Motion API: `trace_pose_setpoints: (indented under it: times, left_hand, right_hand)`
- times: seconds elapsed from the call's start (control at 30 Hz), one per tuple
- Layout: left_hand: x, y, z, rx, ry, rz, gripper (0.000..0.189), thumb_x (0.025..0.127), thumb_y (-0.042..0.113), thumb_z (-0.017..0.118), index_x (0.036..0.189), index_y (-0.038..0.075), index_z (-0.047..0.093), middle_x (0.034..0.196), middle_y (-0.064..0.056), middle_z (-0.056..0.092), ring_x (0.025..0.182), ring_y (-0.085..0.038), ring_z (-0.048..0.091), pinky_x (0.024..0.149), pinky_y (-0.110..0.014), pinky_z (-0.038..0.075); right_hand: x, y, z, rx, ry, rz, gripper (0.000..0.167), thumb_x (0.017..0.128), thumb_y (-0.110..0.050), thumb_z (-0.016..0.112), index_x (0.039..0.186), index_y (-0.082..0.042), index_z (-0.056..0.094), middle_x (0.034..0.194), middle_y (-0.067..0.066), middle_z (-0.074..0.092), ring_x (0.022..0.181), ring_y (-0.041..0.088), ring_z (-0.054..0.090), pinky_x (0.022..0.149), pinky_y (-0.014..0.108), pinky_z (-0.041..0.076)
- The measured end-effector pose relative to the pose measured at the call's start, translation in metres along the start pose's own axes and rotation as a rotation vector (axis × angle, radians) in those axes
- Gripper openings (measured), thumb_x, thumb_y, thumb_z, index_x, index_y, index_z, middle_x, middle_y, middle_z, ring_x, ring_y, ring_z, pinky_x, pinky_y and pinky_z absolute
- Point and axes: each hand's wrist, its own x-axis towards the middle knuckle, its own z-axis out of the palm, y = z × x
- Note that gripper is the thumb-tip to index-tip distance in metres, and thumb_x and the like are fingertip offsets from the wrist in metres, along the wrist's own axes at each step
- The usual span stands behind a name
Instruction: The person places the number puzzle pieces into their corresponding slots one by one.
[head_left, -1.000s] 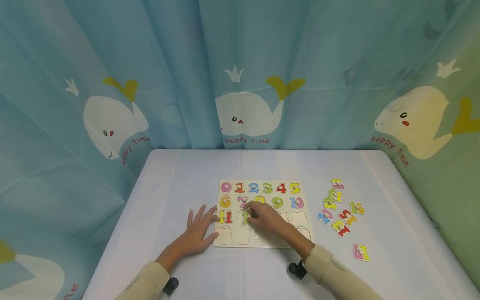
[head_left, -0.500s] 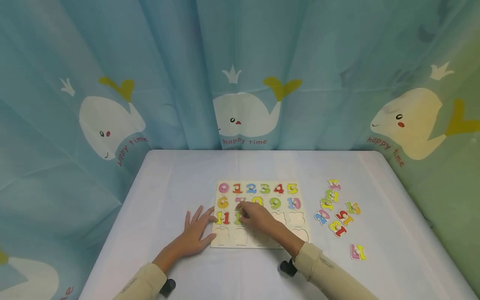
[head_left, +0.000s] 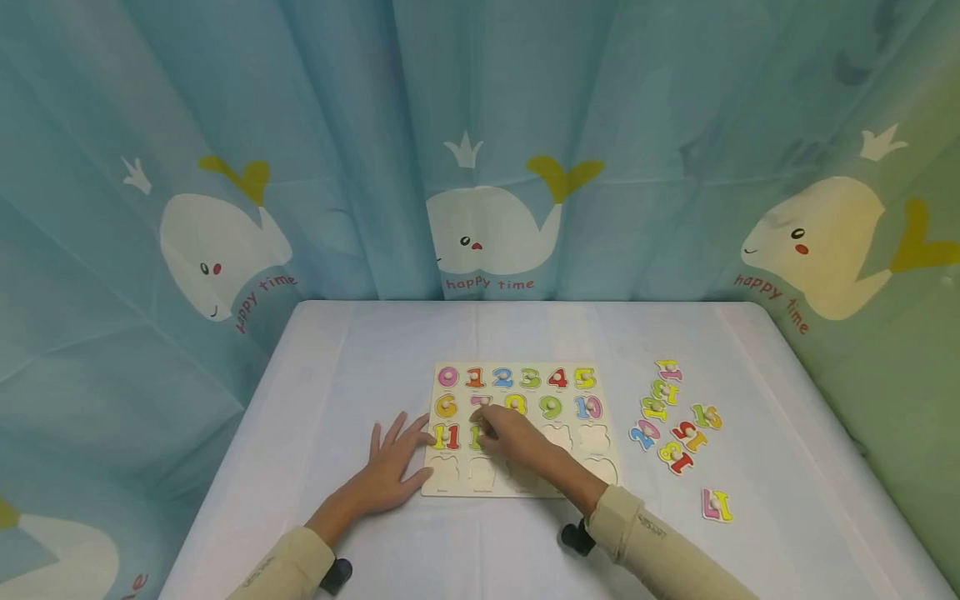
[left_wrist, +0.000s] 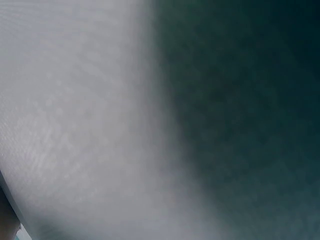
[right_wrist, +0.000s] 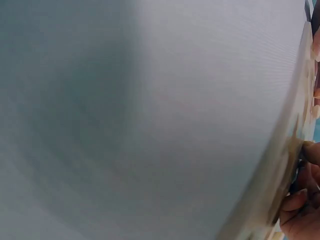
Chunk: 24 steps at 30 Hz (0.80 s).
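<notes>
A pale wooden number puzzle board (head_left: 487, 492) lies on the table, with pieces 0 to 11 sitting in its upper slots. At the second slot of the third row, my right hand (head_left: 521, 437) pinches a number piece (head_left: 475, 438); its green 1 shows, while my fingers hide the rest. My left hand (head_left: 390, 471) lies palm down with fingers spread, thumb and fingertips at the board's left edge. The right wrist view catches fingers of my right hand (right_wrist: 300, 212) close over the board (right_wrist: 287, 145). Mostly blurred tablecloth (left_wrist: 90, 110) fills the left wrist view.
Several loose number pieces lie right of the board, among them a red and yellow 18 (head_left: 676, 458) and a pink and yellow 17 (head_left: 716, 505) nearer the front. Bare slots (head_left: 594, 438) show in the lower rows. A blue whale-print curtain (head_left: 360, 167) hangs behind the table.
The head view has shifted slightly, so everything appears a little further left. Both hands keep their places at the board, the right one still pinching the number piece.
</notes>
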Motion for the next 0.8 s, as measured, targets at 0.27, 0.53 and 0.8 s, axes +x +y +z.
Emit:
trace_pose_setpoints:
  times: [0.27,0.53,0.8]
  left_hand:
    - [0.0,-0.001,-0.002,0.011,-0.014,-0.013,0.039,0.088,0.031,0.057,0.123,0.015,0.05,0.152,-0.01,0.026,0.14,-0.039,0.007,0.101,-0.066,-0.006]
    - [0.002,0.0,-0.002,0.024,-0.004,-0.005,0.039,0.089,0.03,0.058,0.123,0.015,0.05,0.152,-0.01,0.026,0.14,-0.039,0.008,0.102,-0.066,-0.005]
    - [0.0,-0.003,0.003,0.017,-0.018,-0.022,0.039,0.089,0.033,0.057,0.124,0.019,0.049,0.153,-0.006,0.025,0.141,-0.036,0.005,0.103,-0.064,-0.007]
  right_hand:
    - [0.0,0.003,0.003,0.065,-0.009,0.01,0.027,0.086,-0.007,0.066,0.112,-0.006,0.059,0.085,-0.005,0.054,0.076,0.01,0.049,0.07,0.025,0.045]
    - [-0.006,0.004,-0.004,0.082,-0.034,0.058,0.042,0.087,-0.011,0.066,0.126,-0.008,0.052,0.087,-0.006,0.056,0.077,0.008,0.052,0.071,0.025,0.047]
    - [-0.02,0.011,-0.008,0.143,-0.027,0.114,0.047,0.088,-0.013,0.064,0.132,-0.012,0.05,0.079,-0.011,0.055,0.071,0.008,0.052,0.068,0.025,0.046]
